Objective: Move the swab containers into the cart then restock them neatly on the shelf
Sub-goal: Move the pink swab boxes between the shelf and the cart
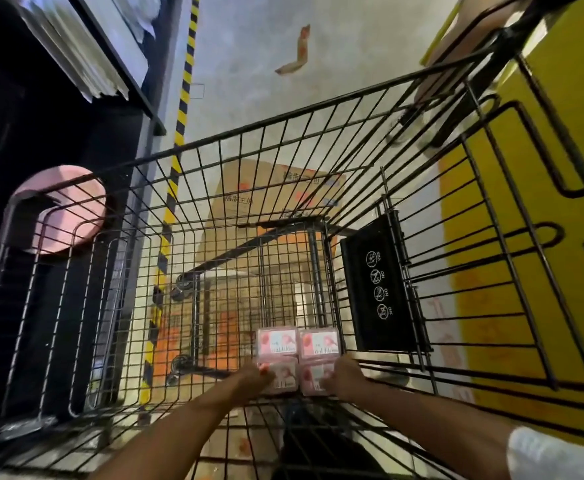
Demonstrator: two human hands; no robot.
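Pink swab containers point(295, 360) lie in cart point(318, 112); left hand point(254, 375), right hand point(344, 375) each grip one; shelf restocking remains.

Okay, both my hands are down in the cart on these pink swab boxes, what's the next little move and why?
Probably let go and draw both hands back. The four pink swab containers already lie in a tidy two-by-two block on the cart floor; your left hand and right hand rest only on the near pair, which looks settled.
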